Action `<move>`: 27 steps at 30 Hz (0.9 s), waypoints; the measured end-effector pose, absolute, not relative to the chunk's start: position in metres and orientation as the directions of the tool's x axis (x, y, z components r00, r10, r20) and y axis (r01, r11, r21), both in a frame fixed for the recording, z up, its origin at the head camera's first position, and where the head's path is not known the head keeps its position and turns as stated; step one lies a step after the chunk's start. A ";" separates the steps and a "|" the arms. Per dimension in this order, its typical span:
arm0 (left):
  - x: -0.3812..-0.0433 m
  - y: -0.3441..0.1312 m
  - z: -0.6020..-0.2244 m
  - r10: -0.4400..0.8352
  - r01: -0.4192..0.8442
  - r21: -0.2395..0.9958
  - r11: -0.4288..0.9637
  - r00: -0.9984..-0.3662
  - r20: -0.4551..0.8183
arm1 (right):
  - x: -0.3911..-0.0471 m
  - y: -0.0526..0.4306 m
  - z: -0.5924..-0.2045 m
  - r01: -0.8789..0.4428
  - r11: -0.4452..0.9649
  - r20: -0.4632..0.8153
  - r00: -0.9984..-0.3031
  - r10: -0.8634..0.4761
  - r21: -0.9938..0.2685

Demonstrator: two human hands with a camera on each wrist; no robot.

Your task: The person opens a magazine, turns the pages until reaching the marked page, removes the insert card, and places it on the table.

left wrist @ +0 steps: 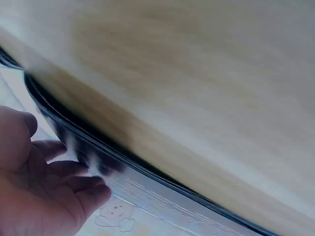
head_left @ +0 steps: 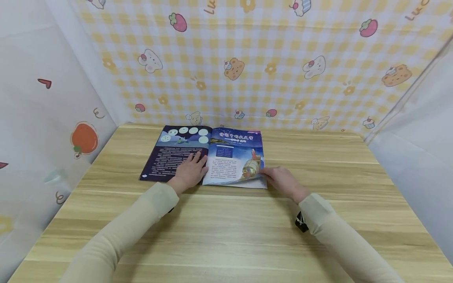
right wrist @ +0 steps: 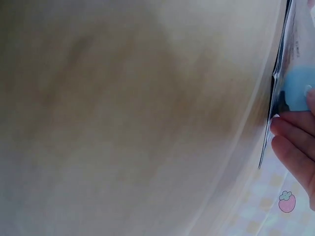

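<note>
An open magazine (head_left: 170,162) lies on the wooden table, with a dark page of text and pale circles on its left side. My left hand (head_left: 190,171) rests on that left page beside the spine, fingers spread. At the magazine's right edge, my right hand (head_left: 283,181) pinches the blue illustrated page (head_left: 226,167) between thumb and fingers. That page's lower right part is lifted and curls, baring a pale sheet (head_left: 256,183) underneath. In the right wrist view the fingers (right wrist: 295,152) stand at the page edge; the thumb is mostly cut off by the frame.
The wooden table (head_left: 226,236) runs up to a yellow checked cloth (head_left: 262,90) with cartoon prints at the back. White cloth walls (head_left: 46,118) stand on the left and right. A small black device (head_left: 301,222) hangs at the right wrist.
</note>
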State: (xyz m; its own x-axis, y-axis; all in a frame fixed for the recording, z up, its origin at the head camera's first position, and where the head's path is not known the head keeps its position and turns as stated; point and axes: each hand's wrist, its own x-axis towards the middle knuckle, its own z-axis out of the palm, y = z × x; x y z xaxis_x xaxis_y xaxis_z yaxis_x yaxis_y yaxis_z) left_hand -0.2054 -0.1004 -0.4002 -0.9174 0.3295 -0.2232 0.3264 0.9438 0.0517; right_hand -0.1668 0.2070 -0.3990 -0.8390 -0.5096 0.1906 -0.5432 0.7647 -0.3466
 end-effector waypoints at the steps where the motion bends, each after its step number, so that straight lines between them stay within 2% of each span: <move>1: -0.205 -0.098 -0.399 0.341 0.337 0.055 0.940 -0.915 -0.215 | -0.166 0.207 -0.399 -0.541 0.765 0.205 -0.841 -0.501 -0.350; 10: -0.190 -0.062 -0.396 0.497 0.471 0.171 0.865 -0.851 -0.168 | -0.162 0.204 -0.395 -0.582 0.757 0.341 -0.806 -0.484 -0.298; 16: -0.182 -0.038 -0.395 0.584 0.549 0.249 0.798 -0.806 -0.094 | -0.161 0.200 -0.391 -0.580 0.772 0.387 -0.795 -0.467 -0.260; 22: -0.184 -0.026 -0.398 0.621 0.611 0.174 0.772 -0.784 -0.002 | -0.159 0.200 -0.390 -0.585 0.772 0.428 -0.781 -0.454 -0.247; 27: -0.188 -0.025 -0.401 0.593 0.597 0.168 0.784 -0.801 0.079 | -0.159 0.200 -0.389 -0.554 0.783 0.444 -0.799 -0.406 -0.283</move>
State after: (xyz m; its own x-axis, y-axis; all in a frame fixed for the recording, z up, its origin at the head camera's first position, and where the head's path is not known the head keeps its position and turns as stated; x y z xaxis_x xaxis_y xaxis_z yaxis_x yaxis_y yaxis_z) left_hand -0.1880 -0.0252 -0.4008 -0.8013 0.5930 0.0790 0.5971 0.7844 0.1682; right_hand -0.1593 0.2003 -0.3892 -0.7990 -0.4056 0.4439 -0.5544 0.7827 -0.2828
